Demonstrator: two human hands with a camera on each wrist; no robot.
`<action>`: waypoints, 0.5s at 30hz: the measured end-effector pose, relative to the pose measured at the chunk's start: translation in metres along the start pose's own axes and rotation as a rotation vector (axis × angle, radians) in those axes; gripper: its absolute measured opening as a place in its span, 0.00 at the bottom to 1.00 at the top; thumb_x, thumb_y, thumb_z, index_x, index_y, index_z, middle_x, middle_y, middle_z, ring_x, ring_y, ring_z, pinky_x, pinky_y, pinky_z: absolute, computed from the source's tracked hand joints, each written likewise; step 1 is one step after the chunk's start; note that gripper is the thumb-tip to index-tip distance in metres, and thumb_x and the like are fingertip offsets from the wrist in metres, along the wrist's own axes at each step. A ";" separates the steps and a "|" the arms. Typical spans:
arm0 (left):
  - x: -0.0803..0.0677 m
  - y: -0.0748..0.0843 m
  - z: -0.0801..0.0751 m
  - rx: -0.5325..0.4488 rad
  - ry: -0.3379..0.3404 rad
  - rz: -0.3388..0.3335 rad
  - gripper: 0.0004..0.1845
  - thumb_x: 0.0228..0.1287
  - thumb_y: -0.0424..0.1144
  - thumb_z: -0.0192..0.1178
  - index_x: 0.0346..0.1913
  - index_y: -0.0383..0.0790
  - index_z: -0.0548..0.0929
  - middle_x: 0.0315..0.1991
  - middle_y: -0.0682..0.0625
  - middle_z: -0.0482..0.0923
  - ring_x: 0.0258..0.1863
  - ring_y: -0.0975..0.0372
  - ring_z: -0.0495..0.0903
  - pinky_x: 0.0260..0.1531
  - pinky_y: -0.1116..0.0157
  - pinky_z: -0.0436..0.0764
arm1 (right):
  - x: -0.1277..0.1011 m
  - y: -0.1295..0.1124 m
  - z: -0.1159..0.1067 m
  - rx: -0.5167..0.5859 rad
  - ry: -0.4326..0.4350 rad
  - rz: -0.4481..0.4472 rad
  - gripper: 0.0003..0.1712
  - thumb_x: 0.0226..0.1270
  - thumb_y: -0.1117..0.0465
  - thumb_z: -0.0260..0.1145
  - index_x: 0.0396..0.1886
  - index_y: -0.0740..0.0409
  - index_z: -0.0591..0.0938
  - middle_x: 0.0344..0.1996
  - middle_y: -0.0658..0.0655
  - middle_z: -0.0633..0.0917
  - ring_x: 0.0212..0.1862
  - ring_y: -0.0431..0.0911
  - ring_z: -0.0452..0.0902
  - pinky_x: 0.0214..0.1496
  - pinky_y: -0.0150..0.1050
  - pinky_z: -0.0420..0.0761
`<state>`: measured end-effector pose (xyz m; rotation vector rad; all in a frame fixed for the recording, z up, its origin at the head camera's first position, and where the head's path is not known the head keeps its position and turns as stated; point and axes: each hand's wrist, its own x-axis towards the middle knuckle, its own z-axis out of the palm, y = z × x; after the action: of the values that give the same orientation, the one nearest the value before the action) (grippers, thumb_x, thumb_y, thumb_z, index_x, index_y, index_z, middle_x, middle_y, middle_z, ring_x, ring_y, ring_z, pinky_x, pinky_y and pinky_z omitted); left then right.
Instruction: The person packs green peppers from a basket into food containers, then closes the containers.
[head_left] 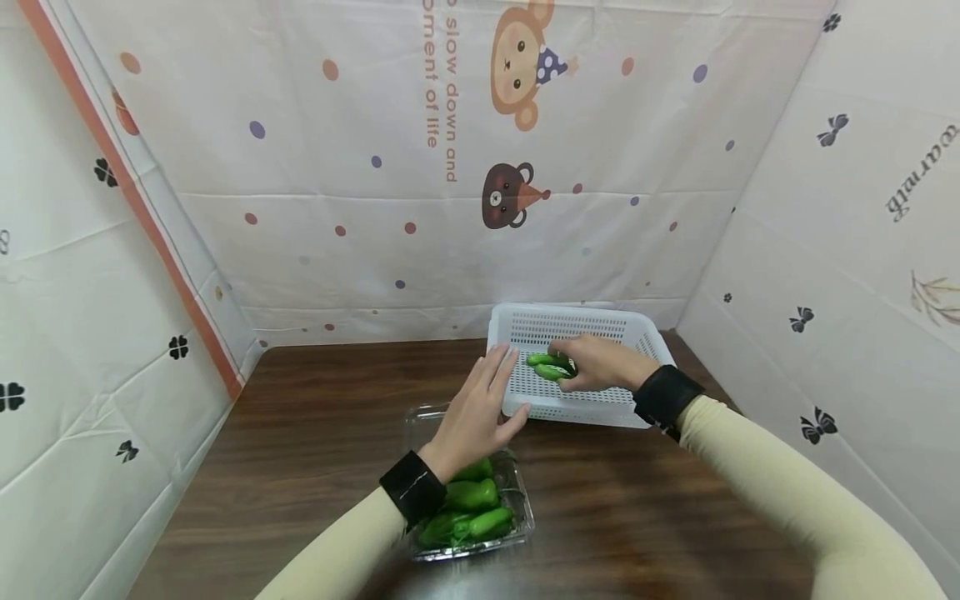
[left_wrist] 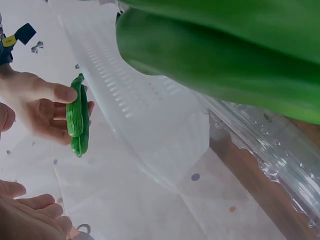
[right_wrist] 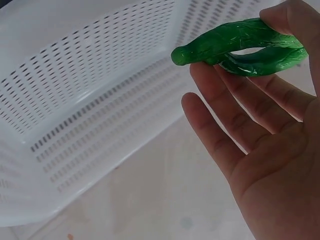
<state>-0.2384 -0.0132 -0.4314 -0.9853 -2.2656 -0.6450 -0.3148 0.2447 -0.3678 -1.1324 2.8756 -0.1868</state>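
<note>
My right hand [head_left: 606, 364] pinches two small green cucumbers [head_left: 551, 372] between thumb and fingers, over the inside of a white perforated basket [head_left: 585, 412]. In the right wrist view the pair of cucumbers [right_wrist: 235, 42] lies side by side, glossy and wrinkled, with a narrow gap between them. My left hand [head_left: 474, 417] is held with straight fingers and spread thumb at the basket's near left corner, holding nothing. Below that hand is a clear plastic box [head_left: 526, 510] with several green peppers [head_left: 472, 495] inside. One pepper [left_wrist: 215, 60] looms large in the left wrist view.
The basket stands at the back right of a dark wooden table [head_left: 322, 450], close to the printed cloth [head_left: 337, 275] hanging behind it. More cloth [head_left: 795, 275] hangs along the right. The clear lid [head_left: 423, 421] of the box lies partly under my left hand.
</note>
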 end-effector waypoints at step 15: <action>-0.017 0.011 -0.018 -0.007 0.039 0.036 0.45 0.69 0.46 0.66 0.80 0.32 0.57 0.79 0.35 0.56 0.79 0.47 0.54 0.74 0.45 0.62 | -0.011 -0.050 -0.008 0.009 0.096 -0.175 0.17 0.62 0.56 0.74 0.47 0.55 0.81 0.28 0.47 0.79 0.26 0.37 0.68 0.27 0.33 0.71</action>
<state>-0.2151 -0.0263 -0.4277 -1.0059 -2.2079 -0.6519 -0.2732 0.2167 -0.3537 -1.4121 2.8511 -0.2668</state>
